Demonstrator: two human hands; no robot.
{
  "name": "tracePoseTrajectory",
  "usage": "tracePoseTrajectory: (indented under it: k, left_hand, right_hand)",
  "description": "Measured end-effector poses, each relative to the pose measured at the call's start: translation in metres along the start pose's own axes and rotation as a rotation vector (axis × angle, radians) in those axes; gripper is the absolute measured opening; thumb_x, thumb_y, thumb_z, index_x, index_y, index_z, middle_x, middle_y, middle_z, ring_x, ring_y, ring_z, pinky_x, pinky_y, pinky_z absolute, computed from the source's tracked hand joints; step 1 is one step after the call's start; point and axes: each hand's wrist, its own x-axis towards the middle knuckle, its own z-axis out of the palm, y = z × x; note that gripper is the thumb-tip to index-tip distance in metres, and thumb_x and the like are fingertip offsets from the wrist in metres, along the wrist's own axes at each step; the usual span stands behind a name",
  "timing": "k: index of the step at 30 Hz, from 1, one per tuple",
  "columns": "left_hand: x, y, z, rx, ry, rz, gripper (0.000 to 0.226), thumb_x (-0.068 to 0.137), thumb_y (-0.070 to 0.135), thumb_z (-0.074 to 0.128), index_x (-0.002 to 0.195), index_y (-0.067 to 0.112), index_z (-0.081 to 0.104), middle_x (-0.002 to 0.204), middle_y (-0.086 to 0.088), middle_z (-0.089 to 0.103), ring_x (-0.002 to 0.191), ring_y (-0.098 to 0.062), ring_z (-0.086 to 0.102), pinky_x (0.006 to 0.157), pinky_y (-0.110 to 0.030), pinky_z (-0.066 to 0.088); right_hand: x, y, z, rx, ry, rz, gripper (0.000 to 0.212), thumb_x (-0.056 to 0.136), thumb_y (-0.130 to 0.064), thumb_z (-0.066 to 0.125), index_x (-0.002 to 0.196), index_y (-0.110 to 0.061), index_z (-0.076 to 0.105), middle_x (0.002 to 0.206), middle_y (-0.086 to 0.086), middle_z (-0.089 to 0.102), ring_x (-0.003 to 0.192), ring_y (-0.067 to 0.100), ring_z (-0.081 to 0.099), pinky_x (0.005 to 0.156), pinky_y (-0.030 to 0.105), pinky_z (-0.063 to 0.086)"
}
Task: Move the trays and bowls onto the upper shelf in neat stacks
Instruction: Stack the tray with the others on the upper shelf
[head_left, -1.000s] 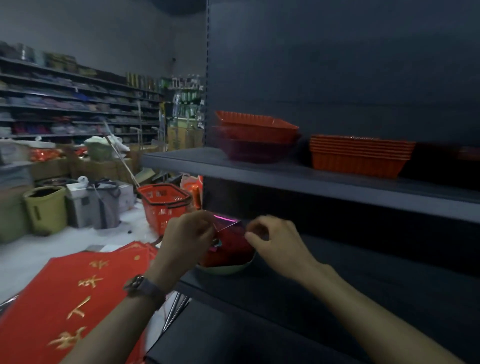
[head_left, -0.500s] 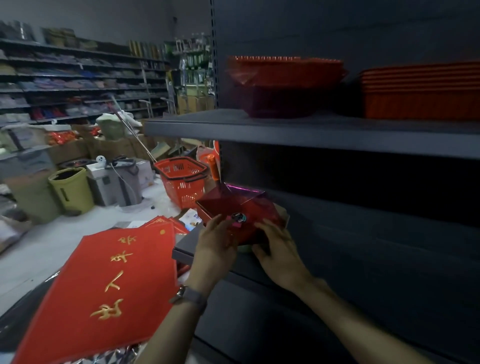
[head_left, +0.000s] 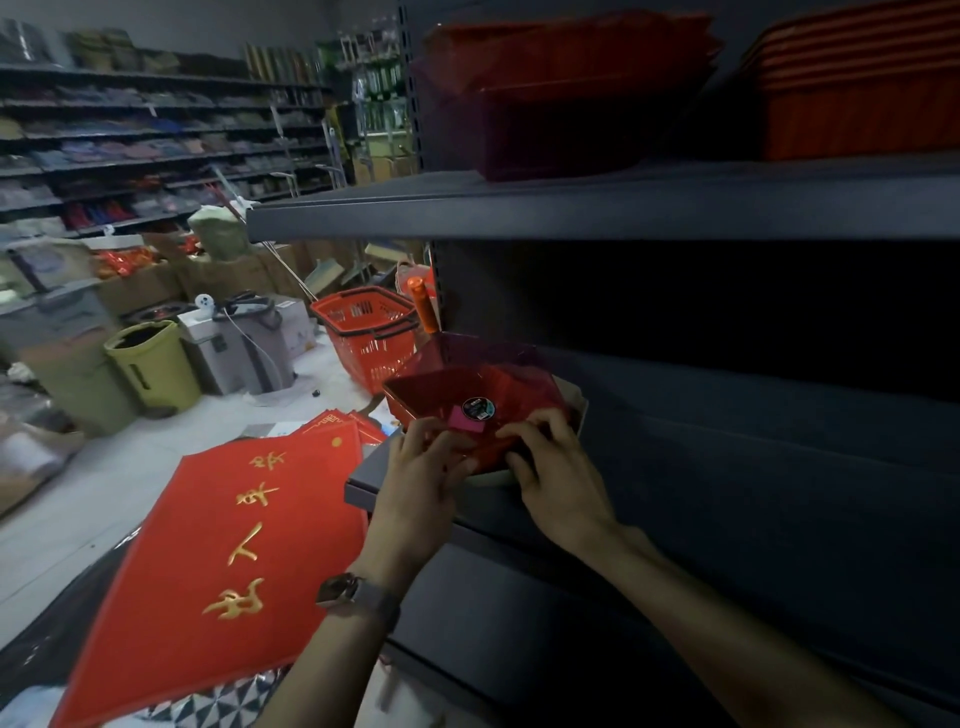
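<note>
A translucent red bowl (head_left: 467, 384) with angular sides sits at the left end of the lower shelf (head_left: 727, 499), nested in a pale bowl (head_left: 574, 402) under it. A round dark sticker and a pink tag show inside it. My left hand (head_left: 421, 478) grips its near rim from the left. My right hand (head_left: 550, 467) holds the near rim on the right. On the upper shelf (head_left: 597, 205) stands a stack of red bowls (head_left: 561, 88), and to its right a stack of orange trays (head_left: 857, 88).
A red mat with gold characters (head_left: 223, 545) lies on the floor left of the shelf. Behind it stand a red shopping basket (head_left: 369, 327), an orange bottle (head_left: 423, 306), a green bin (head_left: 153, 364) and boxes. Stocked store shelves (head_left: 156, 145) line the far wall.
The view has dropped lower and moved in on the lower shelf. Both hands have closed on the red bowl's near rim, and the bowl is tilted open toward me.
</note>
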Motion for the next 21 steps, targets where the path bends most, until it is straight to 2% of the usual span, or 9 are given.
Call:
tracePoseTrajectory:
  k: [2,4,7,10,14,18,21]
  left_hand:
    - [-0.001,0.003,-0.004,-0.005,-0.009,0.005,0.021,0.099,0.019,0.068,0.119,0.024,0.072,0.13,0.006,0.048,0.122,-0.021,0.052,0.104,-0.031,0.043]
    - [-0.001,0.008,-0.008,-0.019,-0.015,0.013,0.025,0.099,0.014,0.067,0.122,0.024,0.069,0.131,0.006,0.046,0.119,-0.017,0.054,0.1,-0.024,0.042]
    - [0.001,0.015,-0.014,-0.041,-0.03,0.019,0.037,0.096,0.003,0.066,0.125,0.026,0.067,0.131,0.007,0.044,0.111,-0.016,0.056,0.094,-0.019,0.043]
    - [0.002,0.02,-0.017,-0.007,-0.04,0.048,0.044,0.094,-0.002,0.065,0.13,0.023,0.064,0.132,0.007,0.043,0.114,-0.015,0.053,0.093,-0.009,0.038]
    - [0.002,0.025,-0.02,-0.014,-0.01,0.078,0.044,0.092,0.003,0.073,0.132,0.022,0.065,0.131,0.009,0.044,0.119,-0.012,0.052,0.097,0.002,0.031]
    - [0.003,0.028,-0.02,-0.03,0.023,0.119,0.035,0.095,0.016,0.075,0.129,0.023,0.068,0.128,0.015,0.045,0.118,-0.006,0.05,0.1,0.0,0.031]
    - [0.005,0.029,-0.02,-0.021,0.029,0.135,0.031,0.096,0.015,0.072,0.126,0.024,0.069,0.126,0.012,0.051,0.116,-0.008,0.052,0.099,-0.011,0.041]
  right_hand:
    - [0.0,0.001,-0.002,0.019,0.009,-0.017,0.033,0.101,-0.021,0.063,0.132,-0.031,0.06,0.137,-0.011,0.04,0.127,0.012,0.049,0.092,0.036,0.058]
    - [0.001,0.002,-0.004,0.043,0.021,-0.042,0.034,0.099,-0.015,0.064,0.13,-0.029,0.062,0.139,-0.01,0.047,0.13,0.013,0.049,0.097,0.036,0.055]
    - [0.005,0.002,-0.01,0.103,0.078,-0.073,0.027,0.1,-0.011,0.064,0.124,-0.022,0.067,0.131,-0.005,0.059,0.126,0.017,0.054,0.104,0.034,0.051]
    - [0.01,0.003,-0.016,0.136,0.111,-0.059,0.021,0.101,-0.014,0.064,0.119,-0.023,0.071,0.125,-0.005,0.063,0.121,0.017,0.058,0.103,0.033,0.052]
    - [0.015,0.002,-0.02,0.139,0.172,-0.04,0.017,0.095,-0.022,0.076,0.112,-0.024,0.073,0.117,-0.009,0.065,0.112,0.01,0.056,0.096,0.035,0.055]
    - [0.015,0.0,-0.022,0.095,0.236,-0.058,0.02,0.089,-0.025,0.082,0.108,-0.025,0.074,0.115,-0.009,0.066,0.114,0.013,0.057,0.096,0.034,0.055]
    - [0.013,-0.003,-0.024,0.079,0.278,-0.087,0.023,0.087,-0.025,0.084,0.108,-0.024,0.075,0.114,-0.008,0.065,0.114,0.017,0.059,0.097,0.037,0.056]
